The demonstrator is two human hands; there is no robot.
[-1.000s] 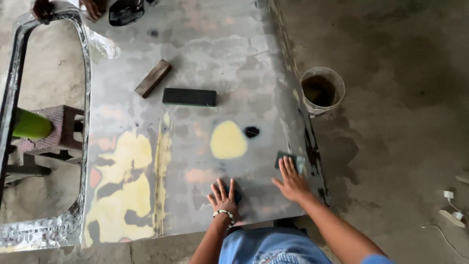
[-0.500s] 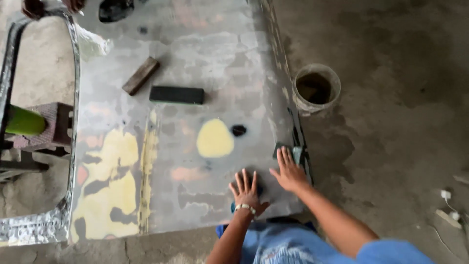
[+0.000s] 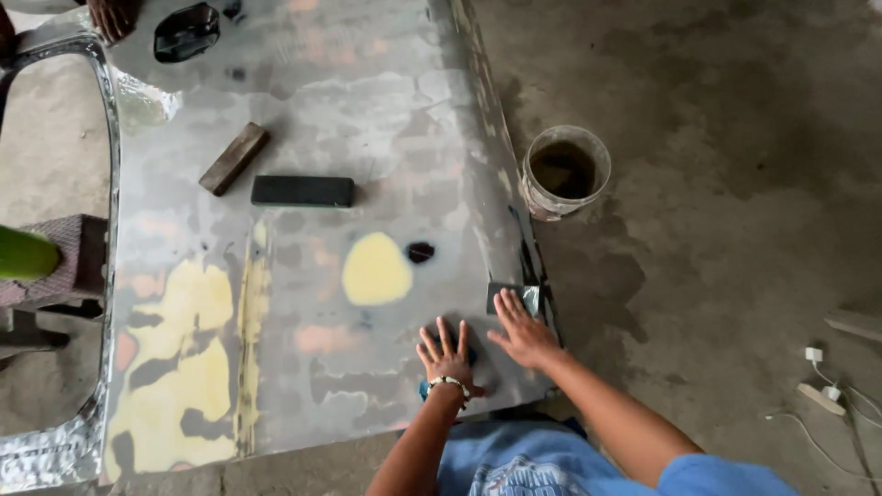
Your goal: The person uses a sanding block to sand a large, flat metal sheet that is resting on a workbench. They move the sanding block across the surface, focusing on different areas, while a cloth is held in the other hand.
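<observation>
Bare grey concrete floor [image 3: 735, 138], damp and stained, spreads under a big car body panel [image 3: 367, 119] that lies flat and fills most of the view. Its metal is sanded dull silver, with pinkish spots and yellow filler patches; the largest yellow areas sit at 8 o'clock, a rounded one [image 3: 376, 269] near the middle with a small dark spot [image 3: 420, 252] just beside it at 3 o'clock. At the panel's 5 o'clock edge, the left hand [image 3: 446, 354] lies flat with fingers spread, a beaded bracelet on the wrist. The right hand [image 3: 524, 332] is flat too, its fingertips pressing a dark sheet of sandpaper [image 3: 511, 296] against the metal; neither grip is closed around anything. Toward 11 o'clock rest a black sanding block [image 3: 302, 191] and a wooden block [image 3: 234, 158], near each other but apart. A stained bucket [image 3: 563, 172] of murky water stands on the floor at 2 o'clock. Another person's hand [image 3: 114, 16] shows at the far top edge. Against half a second ago, both hands sit at much the same place on the panel.
</observation>
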